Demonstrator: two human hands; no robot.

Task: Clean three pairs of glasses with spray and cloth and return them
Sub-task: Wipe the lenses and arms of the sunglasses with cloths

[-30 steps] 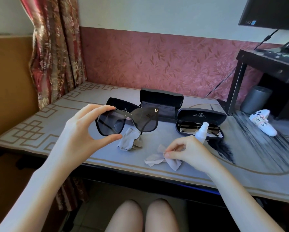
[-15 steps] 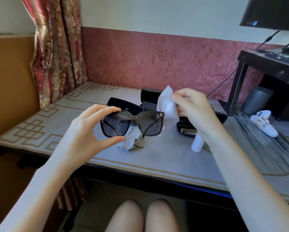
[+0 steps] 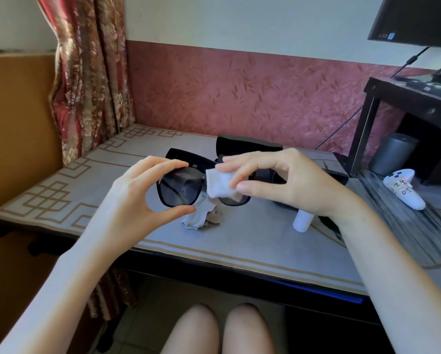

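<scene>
Both forearms reach forward over the table (image 3: 252, 241) edge, hands raised above it and facing each other. The left hand (image 3: 135, 200) forms a ring: forefinger curved over the top rim and thumb under the bottom rim of the sunglasses (image 3: 181, 192), pinching the lens on its side. The other fingers spread loosely behind. The sunglasses hang in the air between the two hands, lenses toward the camera.

The right hand (image 3: 288, 182) has its wrist bent inward. Its thumb and forefinger clamp a folded white cloth (image 3: 218, 183) onto the lens on its side, with the remaining fingers stretched above.

Below the right wrist a white spray bottle (image 3: 301, 221) stands on the table. Under the left thumb lies a crumpled grey rag (image 3: 200, 218).

Behind the left fingertips a black case (image 3: 188, 158) carries a small pale logo, too small to read for certain. Right of the right hand, a white controller (image 3: 405, 191) bears a handwritten label reading "D5"; the coloured marks above it are illegible.
</scene>
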